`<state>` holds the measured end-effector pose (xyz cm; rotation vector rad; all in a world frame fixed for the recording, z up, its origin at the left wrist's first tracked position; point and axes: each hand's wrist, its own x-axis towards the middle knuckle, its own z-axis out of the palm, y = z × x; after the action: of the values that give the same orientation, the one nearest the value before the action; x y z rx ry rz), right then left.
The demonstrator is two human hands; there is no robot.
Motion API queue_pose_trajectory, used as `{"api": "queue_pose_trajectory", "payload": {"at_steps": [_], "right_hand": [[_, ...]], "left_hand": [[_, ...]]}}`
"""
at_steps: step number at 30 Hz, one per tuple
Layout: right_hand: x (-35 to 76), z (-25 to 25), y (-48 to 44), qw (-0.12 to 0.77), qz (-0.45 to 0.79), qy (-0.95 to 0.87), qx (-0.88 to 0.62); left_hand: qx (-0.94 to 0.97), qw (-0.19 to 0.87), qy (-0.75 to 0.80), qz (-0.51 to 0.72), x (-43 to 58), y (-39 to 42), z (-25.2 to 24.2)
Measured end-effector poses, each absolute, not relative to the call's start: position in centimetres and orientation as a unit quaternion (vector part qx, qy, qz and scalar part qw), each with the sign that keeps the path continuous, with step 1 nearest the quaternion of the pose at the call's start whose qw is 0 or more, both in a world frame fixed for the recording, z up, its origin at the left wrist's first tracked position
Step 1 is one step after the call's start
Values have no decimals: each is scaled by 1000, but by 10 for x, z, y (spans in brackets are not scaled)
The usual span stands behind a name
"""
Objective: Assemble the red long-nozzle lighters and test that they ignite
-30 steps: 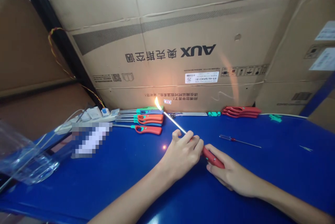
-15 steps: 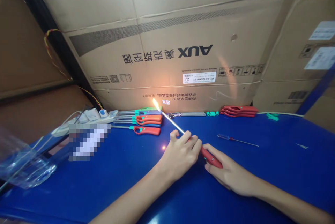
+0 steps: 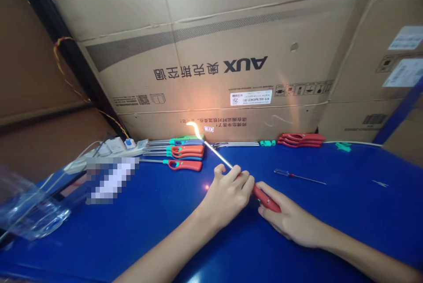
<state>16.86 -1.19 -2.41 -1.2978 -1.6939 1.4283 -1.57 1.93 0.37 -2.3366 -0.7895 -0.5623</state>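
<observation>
Both hands hold one red long-necked gas lighter (image 3: 268, 200) above the blue table (image 3: 142, 234). My left hand (image 3: 231, 190) is wrapped round its front part, hiding the trigger area. Closed on the rear of the red handle is my right hand (image 3: 287, 219). The metal tube slants up and to the left, with a flame (image 3: 194, 129) burning at its tip. Several more long lighters in red, orange, blue and green, among them a red lighter (image 3: 185, 165), lie at the back left.
Metal tubes (image 3: 243, 144), green plastic parts (image 3: 267, 143) and red handle shells (image 3: 300, 139) line the back edge before a cardboard wall (image 3: 211, 31). A screwdriver (image 3: 299, 176) lies at right. At left are a power strip (image 3: 77, 164) and a clear plastic container (image 3: 39, 217).
The flame has grown longer and now bends to the left at its top. Both hands and the lighter have stayed in place.
</observation>
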Motion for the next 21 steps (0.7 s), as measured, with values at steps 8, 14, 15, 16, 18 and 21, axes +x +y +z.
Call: {"api": "queue_pose_trajectory", "payload": {"at_steps": [8, 14, 15, 16, 18, 21], "right_hand": [[169, -22, -12, 255, 554, -615, -501], [169, -24, -12, 248, 563, -608, -502], [169, -24, -12, 245, 566, -606, -503], [169, -25, -12, 242, 568, -604, -504], [169, -25, -12, 237, 571, -603, -504], [170, -26, -12, 240, 572, -601, -504]], "left_hand": [[-881, 297, -296, -221, -16, 19, 4], [-882, 290, -295, -224, -15, 19, 3], [-883, 290, -295, -223, -15, 19, 3], [-883, 290, -296, -223, -15, 19, 3], [-882, 291, -297, -221, -15, 19, 3], [-882, 293, -300, -216, -15, 19, 3]]}}
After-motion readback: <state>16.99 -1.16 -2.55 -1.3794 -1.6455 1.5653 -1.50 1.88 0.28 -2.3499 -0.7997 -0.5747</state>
